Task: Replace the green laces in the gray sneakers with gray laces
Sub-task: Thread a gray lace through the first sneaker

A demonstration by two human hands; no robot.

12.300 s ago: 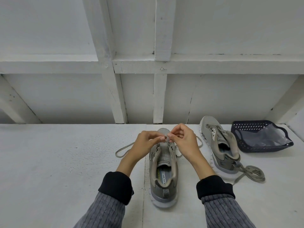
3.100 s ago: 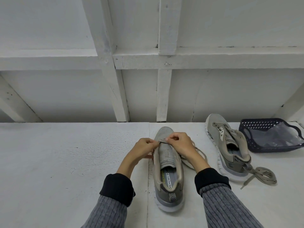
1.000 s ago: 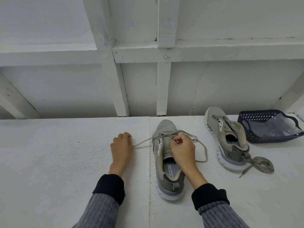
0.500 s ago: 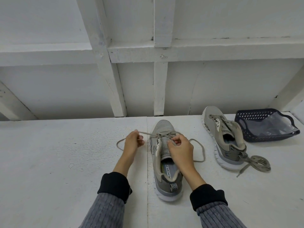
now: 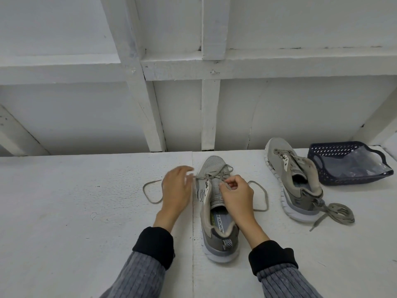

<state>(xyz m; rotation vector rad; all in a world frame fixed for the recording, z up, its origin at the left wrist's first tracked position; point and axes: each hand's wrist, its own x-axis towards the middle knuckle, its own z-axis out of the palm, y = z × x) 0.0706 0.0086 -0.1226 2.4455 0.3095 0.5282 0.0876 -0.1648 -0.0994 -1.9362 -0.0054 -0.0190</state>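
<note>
Head view: nearest, the right hand [image 5: 235, 195] pinches the lace [image 5: 261, 195] over the near sneaker [image 5: 217, 216], mid-threading by my judgement. Just left of it, the blurred left hand [image 5: 175, 190] hovers with fingers spread; it should next catch the slack loop. Farther right lie the second sneaker [image 5: 294, 186] and a coiled lace [image 5: 337, 215].

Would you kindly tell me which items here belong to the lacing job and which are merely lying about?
Job:
near sneaker
lace being threaded
far sneaker
bundled lace

Lying about:
dark basket
clear plastic bag
</note>
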